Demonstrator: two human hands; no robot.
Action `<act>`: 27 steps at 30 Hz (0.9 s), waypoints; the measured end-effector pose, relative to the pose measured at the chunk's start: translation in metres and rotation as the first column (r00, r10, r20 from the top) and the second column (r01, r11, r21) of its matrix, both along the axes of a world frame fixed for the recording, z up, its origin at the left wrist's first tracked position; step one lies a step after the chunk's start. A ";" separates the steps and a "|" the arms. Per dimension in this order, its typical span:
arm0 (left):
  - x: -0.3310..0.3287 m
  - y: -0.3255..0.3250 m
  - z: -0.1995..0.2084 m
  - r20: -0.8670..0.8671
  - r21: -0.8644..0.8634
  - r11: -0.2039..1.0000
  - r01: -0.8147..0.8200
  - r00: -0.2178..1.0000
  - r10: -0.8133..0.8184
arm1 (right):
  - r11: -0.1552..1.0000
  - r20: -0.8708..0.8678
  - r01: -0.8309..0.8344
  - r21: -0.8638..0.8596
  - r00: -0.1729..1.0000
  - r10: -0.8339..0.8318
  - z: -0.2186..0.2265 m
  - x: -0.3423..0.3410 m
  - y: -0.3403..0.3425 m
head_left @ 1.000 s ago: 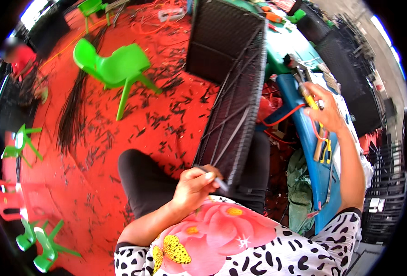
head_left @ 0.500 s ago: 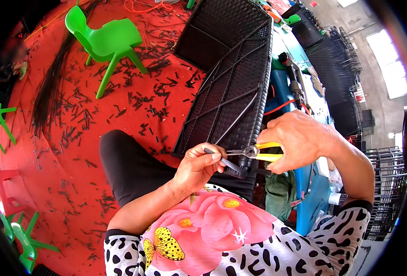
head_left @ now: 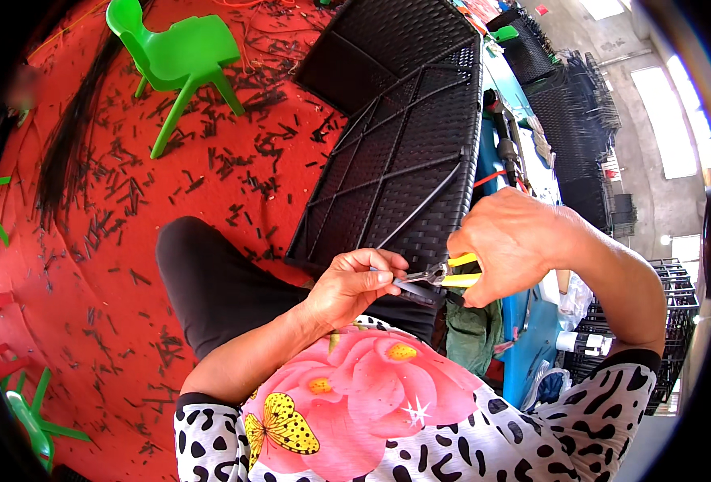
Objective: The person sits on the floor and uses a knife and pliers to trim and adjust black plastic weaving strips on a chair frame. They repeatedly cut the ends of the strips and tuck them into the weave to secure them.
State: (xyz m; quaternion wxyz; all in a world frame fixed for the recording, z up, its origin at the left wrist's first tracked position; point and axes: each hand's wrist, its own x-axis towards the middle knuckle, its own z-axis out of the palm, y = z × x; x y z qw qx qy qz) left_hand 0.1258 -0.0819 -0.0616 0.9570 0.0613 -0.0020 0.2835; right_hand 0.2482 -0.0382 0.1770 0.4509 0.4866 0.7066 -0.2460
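Note:
My right hand (head_left: 520, 241) is closed on a pair of pliers (head_left: 434, 275) with yellow handles and metal jaws. The jaws point left and reach the fingertips of my left hand (head_left: 355, 283). Between thumb and fingers, that left hand pinches a dark flat wicker strip (head_left: 416, 289), which sticks out toward the lower right below the jaws. Whether the jaws grip the strip is hidden by the fingers. Just beyond both hands leans a black woven wicker panel (head_left: 396, 173), part of a larger frame, with crossing bars and a loose strand along it.
Black offcuts litter the red floor (head_left: 122, 281), with a bundle of long black strands (head_left: 66, 161) on the left. A green plastic chair (head_left: 183, 56) stands far left. To the right are a blue surface (head_left: 532, 329), a green cloth (head_left: 474, 333) and stacked wicker pieces (head_left: 572, 136).
My right hand and the pliers have moved slightly left, bringing the jaws right up to my left fingertips. The strip's end above the left thumb no longer shows. The whole view has shifted a little.

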 end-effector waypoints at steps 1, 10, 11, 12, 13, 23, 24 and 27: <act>0.000 0.000 -0.001 0.003 0.002 1.000 0.001 1.000 -0.001 | 1.000 0.011 -0.005 -0.013 1.000 0.005 0.000 -0.003 0.002; 0.002 -0.003 0.001 -0.019 0.048 0.999 0.004 1.000 -0.003 | 0.993 0.093 -0.006 -0.121 0.996 0.017 -0.004 -0.009 0.011; 0.002 -0.003 0.001 -0.019 0.049 0.999 0.000 1.000 0.001 | 0.992 0.092 -0.001 -0.126 0.996 0.013 -0.004 -0.008 0.011; 0.002 -0.003 0.001 -0.020 0.052 0.999 -0.006 1.000 0.007 | 0.991 0.091 0.004 -0.131 0.996 0.008 -0.004 -0.005 0.011; 0.002 -0.003 0.001 -0.020 0.055 0.998 -0.012 1.000 0.013 | 0.991 0.090 0.009 -0.137 0.996 0.004 -0.004 -0.004 0.011; 0.003 -0.003 0.000 -0.036 0.062 0.998 0.001 0.999 0.002 | 0.966 0.179 0.100 -0.240 0.982 -0.057 -0.009 -0.011 0.015; 0.003 -0.003 0.000 -0.032 0.063 0.998 0.003 0.999 -0.001 | 0.961 0.171 0.115 -0.250 0.982 -0.073 -0.008 -0.010 0.015; 0.003 -0.002 0.001 -0.024 0.065 0.998 0.010 1.000 -0.009 | 0.958 0.140 0.131 -0.257 0.985 -0.097 -0.008 -0.006 0.014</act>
